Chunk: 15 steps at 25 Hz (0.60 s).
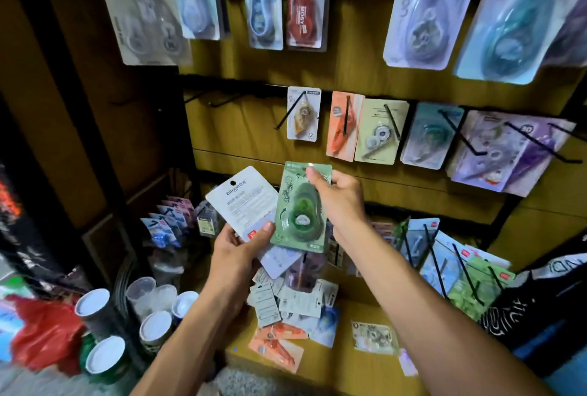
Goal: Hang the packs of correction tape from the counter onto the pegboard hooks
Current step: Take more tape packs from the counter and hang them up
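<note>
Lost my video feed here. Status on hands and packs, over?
Right hand pinches green pack, not yet hung. Left hand holds white packs. More packs on counter. Empty hooks upper left, unobstructed.

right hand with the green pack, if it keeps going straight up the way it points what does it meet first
Probably the small pale pack hanging straight above on its black hook. The right hand pinches the green pack just below it; depth to the board is unclear.
</note>
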Each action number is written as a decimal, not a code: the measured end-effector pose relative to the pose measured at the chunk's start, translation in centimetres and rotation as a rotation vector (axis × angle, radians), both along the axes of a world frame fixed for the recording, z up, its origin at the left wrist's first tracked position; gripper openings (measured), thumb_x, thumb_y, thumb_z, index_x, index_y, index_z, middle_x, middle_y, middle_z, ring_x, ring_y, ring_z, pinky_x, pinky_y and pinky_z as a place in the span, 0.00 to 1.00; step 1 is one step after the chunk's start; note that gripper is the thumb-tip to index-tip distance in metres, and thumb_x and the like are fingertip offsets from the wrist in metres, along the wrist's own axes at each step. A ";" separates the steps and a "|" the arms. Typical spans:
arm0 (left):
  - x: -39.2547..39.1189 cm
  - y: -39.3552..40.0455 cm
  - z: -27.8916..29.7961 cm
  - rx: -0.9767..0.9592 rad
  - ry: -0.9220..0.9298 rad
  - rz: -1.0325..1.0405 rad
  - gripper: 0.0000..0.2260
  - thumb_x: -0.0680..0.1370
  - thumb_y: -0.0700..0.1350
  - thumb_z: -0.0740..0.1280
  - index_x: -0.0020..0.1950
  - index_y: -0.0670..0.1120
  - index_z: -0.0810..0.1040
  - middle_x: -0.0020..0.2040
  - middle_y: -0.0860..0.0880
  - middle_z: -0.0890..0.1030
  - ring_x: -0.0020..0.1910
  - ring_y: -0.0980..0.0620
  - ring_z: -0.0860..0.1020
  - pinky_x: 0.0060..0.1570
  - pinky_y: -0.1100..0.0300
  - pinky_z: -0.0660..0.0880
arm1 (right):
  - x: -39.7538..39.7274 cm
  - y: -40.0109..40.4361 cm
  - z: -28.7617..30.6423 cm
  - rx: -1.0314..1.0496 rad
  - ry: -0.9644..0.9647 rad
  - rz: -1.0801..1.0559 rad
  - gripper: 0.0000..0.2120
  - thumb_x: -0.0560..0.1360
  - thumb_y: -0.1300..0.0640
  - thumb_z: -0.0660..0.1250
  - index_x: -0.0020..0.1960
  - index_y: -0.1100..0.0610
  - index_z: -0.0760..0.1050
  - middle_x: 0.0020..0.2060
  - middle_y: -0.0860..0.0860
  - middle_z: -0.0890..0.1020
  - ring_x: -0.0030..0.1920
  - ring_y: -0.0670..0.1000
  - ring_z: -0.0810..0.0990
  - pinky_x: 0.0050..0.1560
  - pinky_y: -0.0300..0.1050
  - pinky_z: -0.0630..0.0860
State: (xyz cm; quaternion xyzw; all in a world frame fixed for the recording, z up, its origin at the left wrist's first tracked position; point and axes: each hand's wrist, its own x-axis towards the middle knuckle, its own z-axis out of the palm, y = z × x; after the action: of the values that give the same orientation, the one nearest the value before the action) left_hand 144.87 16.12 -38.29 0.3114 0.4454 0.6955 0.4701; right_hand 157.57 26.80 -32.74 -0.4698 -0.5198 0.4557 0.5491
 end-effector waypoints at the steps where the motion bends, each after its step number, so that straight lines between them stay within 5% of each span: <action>1: -0.3 0.0 0.1 0.002 0.050 0.020 0.16 0.71 0.36 0.73 0.58 0.42 0.77 0.50 0.46 0.86 0.48 0.45 0.84 0.42 0.53 0.81 | -0.5 0.4 0.0 0.010 -0.029 -0.001 0.16 0.69 0.44 0.74 0.41 0.58 0.83 0.37 0.51 0.86 0.40 0.50 0.84 0.43 0.53 0.82; 3: -0.4 0.0 0.1 -0.016 0.139 0.060 0.16 0.71 0.32 0.73 0.56 0.44 0.78 0.48 0.48 0.86 0.47 0.48 0.85 0.39 0.58 0.80 | -1.6 0.6 -0.2 0.059 -0.105 0.022 0.24 0.67 0.41 0.73 0.39 0.64 0.79 0.29 0.50 0.80 0.32 0.48 0.74 0.34 0.47 0.73; 6: -0.1 0.1 0.2 -0.020 0.103 0.054 0.16 0.71 0.32 0.73 0.56 0.44 0.78 0.49 0.46 0.86 0.46 0.45 0.85 0.39 0.55 0.80 | -2.7 0.9 -0.2 0.088 -0.169 -0.008 0.27 0.67 0.41 0.72 0.36 0.66 0.73 0.27 0.49 0.71 0.31 0.48 0.67 0.32 0.43 0.63; 10: -0.1 0.5 1.1 -0.005 0.011 0.089 0.16 0.71 0.31 0.72 0.58 0.41 0.77 0.50 0.44 0.86 0.47 0.43 0.85 0.42 0.51 0.81 | -3.0 0.0 1.8 0.017 -0.160 -0.143 0.16 0.70 0.43 0.72 0.45 0.54 0.72 0.38 0.47 0.79 0.40 0.50 0.77 0.39 0.44 0.72; 15: -1.6 1.6 2.1 0.033 -0.025 0.203 0.16 0.73 0.31 0.70 0.57 0.45 0.75 0.49 0.48 0.86 0.47 0.48 0.85 0.42 0.53 0.82 | -2.2 -3.1 1.3 0.033 -0.161 0.247 0.20 0.69 0.52 0.75 0.57 0.49 0.71 0.48 0.45 0.84 0.47 0.48 0.84 0.48 0.49 0.82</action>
State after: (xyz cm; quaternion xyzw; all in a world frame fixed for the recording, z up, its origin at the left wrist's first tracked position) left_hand 143.26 17.68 -36.21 0.2637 0.4573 0.7505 0.3975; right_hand 155.40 23.74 -31.40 -0.4284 -0.6234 0.4718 0.4531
